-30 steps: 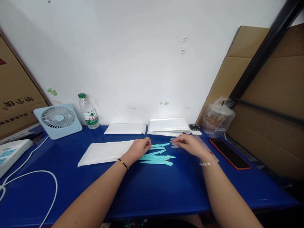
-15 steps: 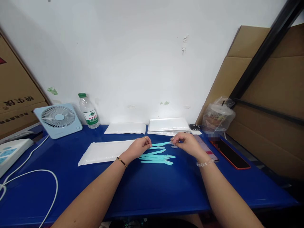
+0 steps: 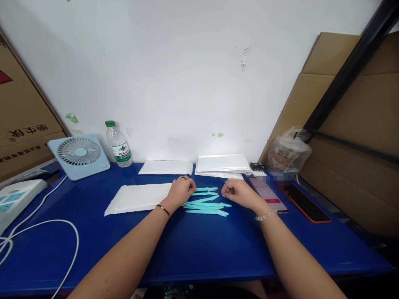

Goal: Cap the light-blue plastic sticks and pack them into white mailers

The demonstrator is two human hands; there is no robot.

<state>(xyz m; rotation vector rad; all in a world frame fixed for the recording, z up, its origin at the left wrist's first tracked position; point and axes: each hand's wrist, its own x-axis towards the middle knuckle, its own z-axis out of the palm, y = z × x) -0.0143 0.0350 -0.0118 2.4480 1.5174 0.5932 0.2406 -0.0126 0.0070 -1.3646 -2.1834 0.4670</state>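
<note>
Several turquoise eyebrow razors (image 3: 207, 211) lie loosely side by side on the blue table (image 3: 199, 253), blades toward the right. My left hand (image 3: 181, 192) is closed, pinching the handle end of the farthest razor (image 3: 207, 189), which stays low over the others. To the right of that razor's tip is my right hand (image 3: 240, 193), its fingers curled together and apart from the razor. Whatever those fingers hold, if anything, is hidden. Under and beside my left wrist lies a white padded envelope (image 3: 137, 198).
More white envelopes (image 3: 222, 163) lie along the wall, one (image 3: 165, 167) to their left. A fan (image 3: 81, 153) and a water bottle (image 3: 119, 145) stand at left, near a power strip (image 3: 18, 199). Two phones (image 3: 268, 193) (image 3: 310, 203) and a bagged drink cup (image 3: 288, 151) are at right.
The razor in my left hand has come down closer to the others. My right hand has parted from its tip, and the clear bit at those fingers no longer shows plainly.
</note>
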